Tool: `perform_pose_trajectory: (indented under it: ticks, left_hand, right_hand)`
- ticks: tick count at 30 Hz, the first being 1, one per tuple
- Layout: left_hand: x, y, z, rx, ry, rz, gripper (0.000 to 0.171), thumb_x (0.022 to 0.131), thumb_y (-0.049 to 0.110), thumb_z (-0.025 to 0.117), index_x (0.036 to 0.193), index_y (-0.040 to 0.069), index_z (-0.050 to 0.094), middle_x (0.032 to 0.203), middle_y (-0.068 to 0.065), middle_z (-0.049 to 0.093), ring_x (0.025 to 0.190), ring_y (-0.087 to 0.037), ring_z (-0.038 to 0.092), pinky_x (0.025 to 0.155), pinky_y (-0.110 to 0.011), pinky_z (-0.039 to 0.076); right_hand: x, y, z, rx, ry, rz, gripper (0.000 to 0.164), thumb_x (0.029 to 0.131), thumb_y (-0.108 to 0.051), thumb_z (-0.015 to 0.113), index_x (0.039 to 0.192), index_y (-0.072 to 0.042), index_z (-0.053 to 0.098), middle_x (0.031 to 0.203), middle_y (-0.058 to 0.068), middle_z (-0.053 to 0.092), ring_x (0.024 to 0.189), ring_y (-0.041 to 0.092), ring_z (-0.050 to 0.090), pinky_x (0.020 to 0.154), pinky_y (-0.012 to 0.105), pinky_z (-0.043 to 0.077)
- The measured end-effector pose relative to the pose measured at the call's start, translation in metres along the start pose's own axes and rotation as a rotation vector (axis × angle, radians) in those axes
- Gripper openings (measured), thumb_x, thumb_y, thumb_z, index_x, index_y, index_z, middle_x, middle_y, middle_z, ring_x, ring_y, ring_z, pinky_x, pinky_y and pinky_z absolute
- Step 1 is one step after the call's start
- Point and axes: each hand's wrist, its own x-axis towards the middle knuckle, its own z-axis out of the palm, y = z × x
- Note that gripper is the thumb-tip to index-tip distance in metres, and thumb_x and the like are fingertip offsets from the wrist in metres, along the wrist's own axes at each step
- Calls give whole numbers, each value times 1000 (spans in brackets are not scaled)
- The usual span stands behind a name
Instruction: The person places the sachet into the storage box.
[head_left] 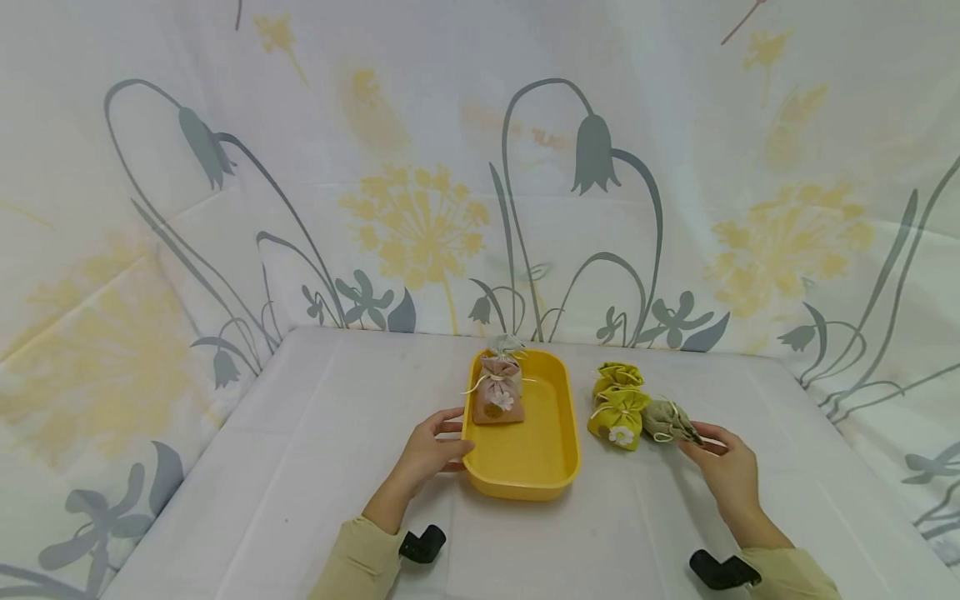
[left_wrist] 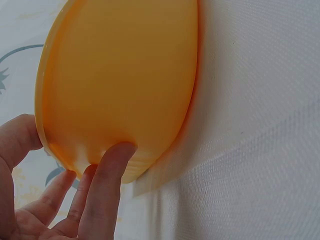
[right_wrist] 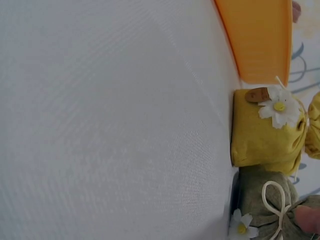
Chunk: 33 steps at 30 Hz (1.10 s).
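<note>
My left hand (head_left: 423,458) holds the left side of a yellow plastic tray (head_left: 542,433), its thumb at the rim and its fingers against the outer wall (left_wrist: 125,75). In the tray's left half stands a dusty-pink drawstring pouch (head_left: 487,392) with a white flower, and a pale grey pouch (head_left: 506,342) shows behind it. On the right, my right hand (head_left: 731,475) pinches the gathered top of a grey-green drawstring pouch (head_left: 663,419), which leans over. A fingertip (right_wrist: 306,219) on that top shows in the right wrist view.
Two yellow-green pouches, a front one (head_left: 615,417) and a rear one (head_left: 617,375), stand between the tray and the grey-green pouch. The front one touches the grey-green pouch. A white cloth (head_left: 330,417) covers the table, and a flower-printed curtain (head_left: 450,125) hangs behind.
</note>
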Motion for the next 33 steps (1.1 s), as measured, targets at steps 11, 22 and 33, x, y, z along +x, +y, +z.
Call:
perform_pose_trajectory:
  ticks: [11,22,33]
  left_hand:
    - [1,0,2,11,11,-2,57,83,7,67,135,6,45,123,-21,51,95,-28,62,67,-37,57]
    - [3,-2,2,14,18,-6,56,83,8,67,134,7,46,122,-19,51,94,-27,62,67,-36,57]
    - [3,-3,1,5,16,-1,56,83,8,67,135,7,45,123,-19,51,95,-27,62,68,-37,57]
  right_hand:
    - [11,-3,3,-33,41,-13,39,83,-22,71,114,2,63,111,9,62,72,-15,45,60,14,44]
    - [16,-15,0,36,91,-30,41,83,-24,71,113,2,64,77,-26,55,72,-10,48,59,15,42]
    - [6,-22,-9,41,53,-18,47,83,-35,70,111,2,63,78,-24,55,77,-5,49,63,14,42]
